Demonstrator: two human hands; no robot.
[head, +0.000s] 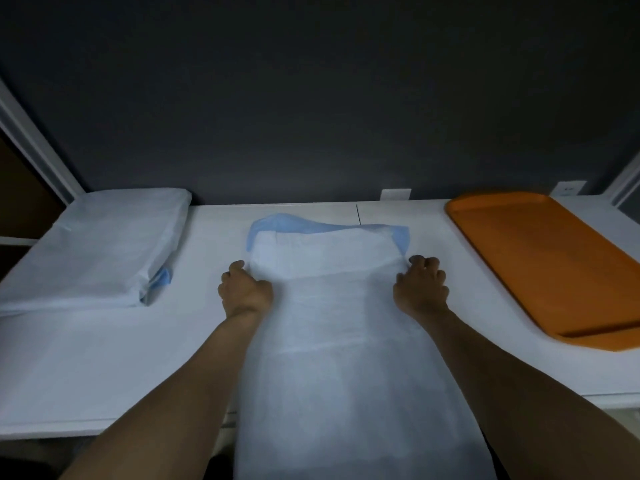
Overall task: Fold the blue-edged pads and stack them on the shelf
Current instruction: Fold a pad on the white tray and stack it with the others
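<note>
A long white pad with a blue edge (332, 306) lies down the middle of the white shelf top (104, 358), its near end hanging over the front edge toward me. Its blue border shows at the far end. My left hand (244, 291) grips the pad's left side with curled fingers. On the right side, my right hand (420, 287) pinches the edge at about the same height. A stack of folded pads (97, 247) sits at the far left, a blue corner showing at its near right.
An orange tray (540, 258) lies at the right of the surface. A dark wall rises behind. White frame posts stand at the far left and far right corners.
</note>
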